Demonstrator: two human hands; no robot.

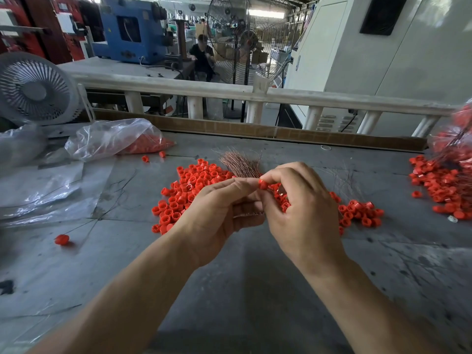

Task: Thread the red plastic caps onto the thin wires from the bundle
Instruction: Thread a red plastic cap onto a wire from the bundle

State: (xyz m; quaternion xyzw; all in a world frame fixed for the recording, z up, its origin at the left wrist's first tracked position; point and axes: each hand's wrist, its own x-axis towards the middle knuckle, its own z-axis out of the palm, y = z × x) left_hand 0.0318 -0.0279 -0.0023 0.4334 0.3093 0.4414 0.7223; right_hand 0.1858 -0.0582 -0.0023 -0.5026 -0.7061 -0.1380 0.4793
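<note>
A heap of loose red caps (184, 195) lies on the grey table (255, 277) in front of me. My left hand (217, 213) grips the bundle of thin coppery wires (240, 163), whose tips fan upward above my fingers. My right hand (304, 208) pinches one red cap (263, 184) between thumb and forefinger right at the bundle, and more caps sit in its curled palm. Whether a wire is through the cap I cannot tell.
A clear bag of red caps (115, 139) lies at the back left beside a small fan (35, 88). A pile of caps on wires (444, 180) sits at the right edge. One wired cap (62, 239) lies alone at the left. A cardboard strip (255, 130) borders the table's back.
</note>
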